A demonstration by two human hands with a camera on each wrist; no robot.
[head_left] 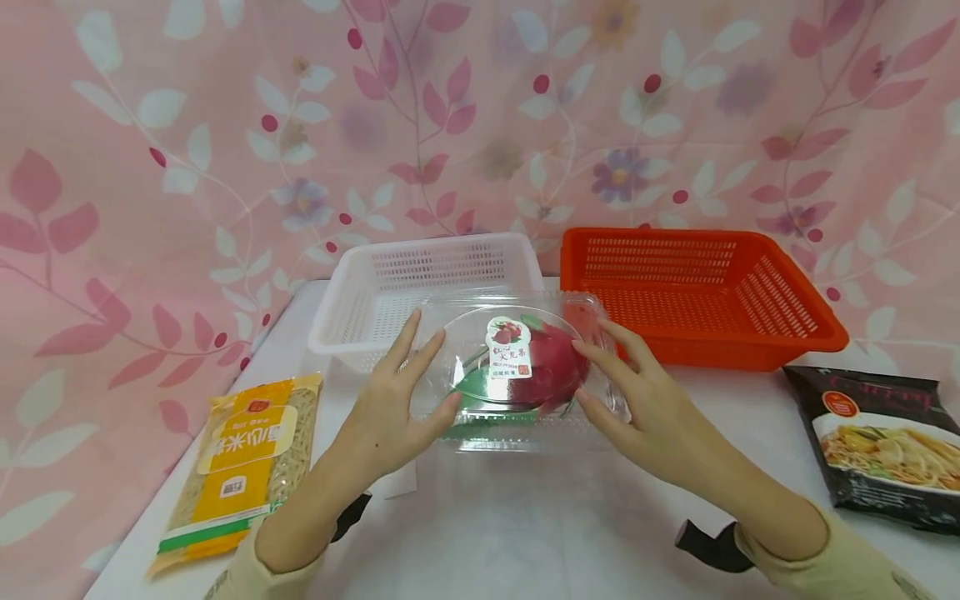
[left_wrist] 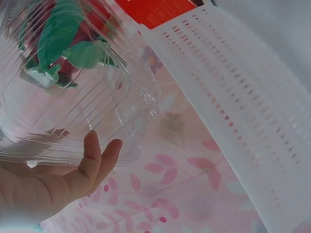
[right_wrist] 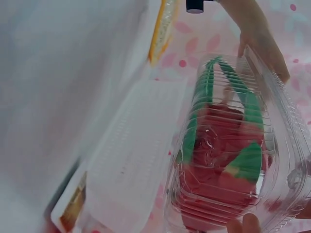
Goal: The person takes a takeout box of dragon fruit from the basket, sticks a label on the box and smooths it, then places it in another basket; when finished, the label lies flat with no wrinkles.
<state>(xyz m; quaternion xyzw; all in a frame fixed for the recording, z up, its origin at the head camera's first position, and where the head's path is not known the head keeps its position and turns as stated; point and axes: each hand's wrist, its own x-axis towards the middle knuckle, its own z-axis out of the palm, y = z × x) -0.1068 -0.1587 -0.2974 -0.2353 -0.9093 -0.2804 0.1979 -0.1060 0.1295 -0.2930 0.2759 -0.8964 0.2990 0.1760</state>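
A clear plastic clamshell box (head_left: 517,396) is held up above the table, tilted, with a dragon fruit (head_left: 557,362) and green leaves inside. Its lid carries a white label (head_left: 510,354) with a fruit picture. My left hand (head_left: 390,417) grips the left end, thumb at the near side and fingers spread along the side; the left wrist view shows that hand (left_wrist: 63,187) under the ribbed plastic. At the other end, my right hand (head_left: 652,408) holds the box with thumb and fingers apart. Only a few right fingertips (right_wrist: 245,225) show in the right wrist view.
Behind the box stand a white basket (head_left: 330,321) and an orange-red basket (head_left: 697,346). A yellow noodle packet (head_left: 240,467) lies at the left, and a black food packet (head_left: 885,450) at the right. A white slip (head_left: 401,482) lies on the table (head_left: 517,533). Floral cloth (head_left: 480,125) hangs behind.
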